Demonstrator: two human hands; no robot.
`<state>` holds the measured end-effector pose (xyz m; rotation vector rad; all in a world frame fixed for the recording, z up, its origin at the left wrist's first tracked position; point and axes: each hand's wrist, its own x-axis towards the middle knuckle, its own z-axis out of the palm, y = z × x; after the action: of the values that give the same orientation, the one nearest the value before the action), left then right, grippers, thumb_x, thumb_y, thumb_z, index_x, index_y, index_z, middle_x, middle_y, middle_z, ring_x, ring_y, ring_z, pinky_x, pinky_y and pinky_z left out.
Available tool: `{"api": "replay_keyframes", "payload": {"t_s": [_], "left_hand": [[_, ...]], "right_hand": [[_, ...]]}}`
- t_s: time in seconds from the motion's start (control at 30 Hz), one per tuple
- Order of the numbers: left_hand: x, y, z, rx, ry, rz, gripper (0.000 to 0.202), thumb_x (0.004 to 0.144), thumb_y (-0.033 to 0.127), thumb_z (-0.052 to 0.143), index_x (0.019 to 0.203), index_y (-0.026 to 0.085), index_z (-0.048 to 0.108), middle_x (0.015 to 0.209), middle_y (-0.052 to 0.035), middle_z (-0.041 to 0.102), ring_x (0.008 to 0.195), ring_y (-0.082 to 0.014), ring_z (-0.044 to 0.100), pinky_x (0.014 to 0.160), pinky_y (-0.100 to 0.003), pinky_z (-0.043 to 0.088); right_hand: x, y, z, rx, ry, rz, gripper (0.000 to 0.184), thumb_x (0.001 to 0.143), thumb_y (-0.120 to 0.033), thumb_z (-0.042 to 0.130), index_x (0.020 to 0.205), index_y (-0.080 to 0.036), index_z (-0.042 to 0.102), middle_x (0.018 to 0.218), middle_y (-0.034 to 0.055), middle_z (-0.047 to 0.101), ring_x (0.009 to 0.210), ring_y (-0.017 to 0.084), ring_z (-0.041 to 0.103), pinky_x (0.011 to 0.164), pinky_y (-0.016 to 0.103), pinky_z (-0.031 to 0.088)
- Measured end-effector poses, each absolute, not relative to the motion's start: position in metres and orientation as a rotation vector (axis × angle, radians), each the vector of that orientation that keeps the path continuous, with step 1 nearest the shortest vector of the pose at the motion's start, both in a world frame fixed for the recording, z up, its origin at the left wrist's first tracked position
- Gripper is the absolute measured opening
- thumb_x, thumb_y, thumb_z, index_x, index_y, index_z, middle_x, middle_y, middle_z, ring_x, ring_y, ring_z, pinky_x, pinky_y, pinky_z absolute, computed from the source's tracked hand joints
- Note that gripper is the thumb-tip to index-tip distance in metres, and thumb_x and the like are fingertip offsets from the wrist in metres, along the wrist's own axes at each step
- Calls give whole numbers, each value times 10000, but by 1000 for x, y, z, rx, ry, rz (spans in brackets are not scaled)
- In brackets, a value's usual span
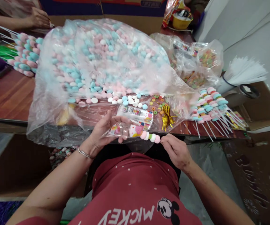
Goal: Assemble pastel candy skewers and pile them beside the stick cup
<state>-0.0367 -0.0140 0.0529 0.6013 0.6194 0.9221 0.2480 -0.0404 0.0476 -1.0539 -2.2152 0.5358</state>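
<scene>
My left hand (103, 129) holds a small clear printed plastic bag (136, 130), its fingers around the bag's side. The thumb and fingers of my right hand (176, 150) pinch the stick end of a marshmallow skewer (150, 137). Pink and white marshmallows with a green piece between them show on it, and the skewer's far end is at the bag's mouth. Beyond my hands lies a stack of flat printed bags (137, 115). Gold twist ties (167, 117) and ring-shaped gummies (157, 105) lie to its right.
A big clear bag of marshmallows (107, 56) covers much of the table. Finished skewers are piled at right (210, 104) and left (27, 53). White sticks (245, 70) stand in a container. A co-worker's hand (40, 18) shows at upper left. A cardboard box (254, 178) stands at lower right.
</scene>
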Motion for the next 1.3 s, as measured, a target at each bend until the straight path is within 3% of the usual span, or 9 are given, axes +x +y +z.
{"api": "replay_keyframes", "payload": {"t_s": [0.13,0.33,0.5,0.67,0.8,0.93,1.17,1.23,1.3], "left_hand": [[-17,-18,45,292,610,1185,380,900,388,460,862,101,706,767,-132,733,601,-216,697,497,-289,567],[0,-29,36,337,535,1301,34,656,183,646,632,169,667,743,-57,731,781,-218,693,692,-313,568],[11,-39,46,576,638,1366,292,571,328,842,774,166,707,972,-93,743,907,-234,671,811,-328,536],[20,-32,52,485,773,1453,471,629,517,817,901,149,707,760,-63,723,818,-229,693,755,-333,552],[22,-20,53,257,766,1520,302,663,391,821,783,161,666,747,-21,703,828,-201,697,786,-324,553],[25,-14,55,161,719,1483,225,733,327,785,774,164,636,578,43,574,616,-117,632,718,-268,539],[37,-16,51,188,668,1521,332,701,380,818,782,148,595,577,65,488,529,-74,545,572,-202,477],[41,-16,48,232,717,1569,359,662,371,844,760,150,577,587,59,507,527,-77,546,548,-196,461],[45,-16,46,292,773,1622,366,653,356,848,706,158,544,585,51,522,523,-81,548,529,-194,448]], "right_hand": [[235,-48,43,-1187,-2043,696,201,952,-213,435,834,-191,598,708,-8,595,611,96,536,590,195,419],[223,-57,39,-1358,-1826,864,240,945,-305,445,827,-178,610,617,-40,512,547,88,457,523,195,366],[218,-61,35,-1377,-1781,946,257,935,-326,448,797,-176,605,642,-31,514,569,91,448,538,199,371],[206,-66,32,-1362,-1760,985,246,929,-320,447,789,-180,592,646,-24,531,567,95,450,545,210,383],[197,-67,30,-1324,-1742,989,222,923,-297,441,799,-182,587,633,-28,518,563,95,444,547,218,380],[193,-65,28,-1299,-1701,1085,179,885,-293,481,780,-186,578,624,-34,496,564,94,427,548,223,365],[176,-66,27,-1285,-1015,1796,220,844,-416,522,776,-208,506,521,-108,264,434,61,165,391,195,167],[170,-68,29,-1265,-979,1878,201,848,-398,503,768,-214,490,517,-111,261,425,64,164,383,195,180],[167,-69,28,-1289,-1209,1688,189,868,-373,474,780,-209,512,536,-84,343,435,76,262,410,207,261]]}}
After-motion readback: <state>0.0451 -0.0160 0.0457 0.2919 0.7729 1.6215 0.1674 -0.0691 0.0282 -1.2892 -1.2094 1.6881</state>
